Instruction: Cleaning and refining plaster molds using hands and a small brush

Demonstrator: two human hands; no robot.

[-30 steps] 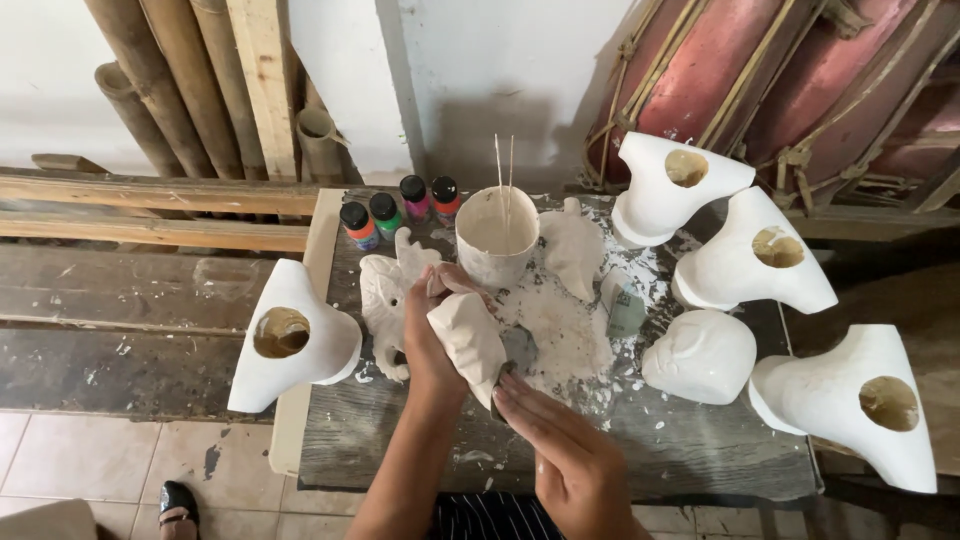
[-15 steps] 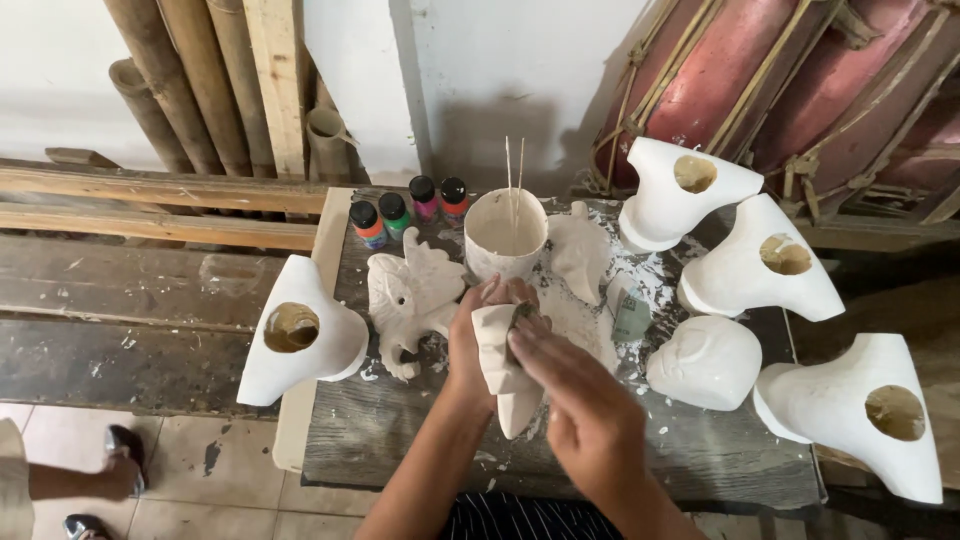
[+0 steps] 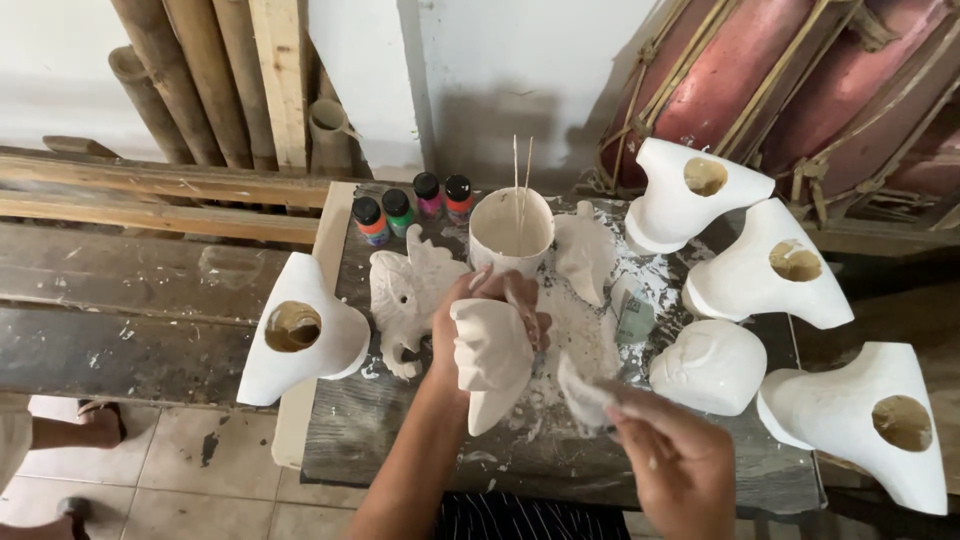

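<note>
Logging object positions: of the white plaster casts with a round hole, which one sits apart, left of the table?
The white holed plaster cast overhanging the table's left edge, beside the left hand; the other three cluster at right.

The left hand (image 3: 480,320) grips a white plaster mask (image 3: 492,362) from behind, fingers curled over its upper edge, holding it above the dusty worktable (image 3: 420,440). The right hand (image 3: 672,462) pinches a small grey pad (image 3: 583,392) just beside the mask's lower right. A white cup (image 3: 510,232) holding two thin sticks stands behind the mask. Four small paint bottles (image 3: 412,208) line the rear left edge. An unpainted winged figure (image 3: 405,292) lies left of the mask. White hollow-necked casts (image 3: 298,335) surround the table.
</note>
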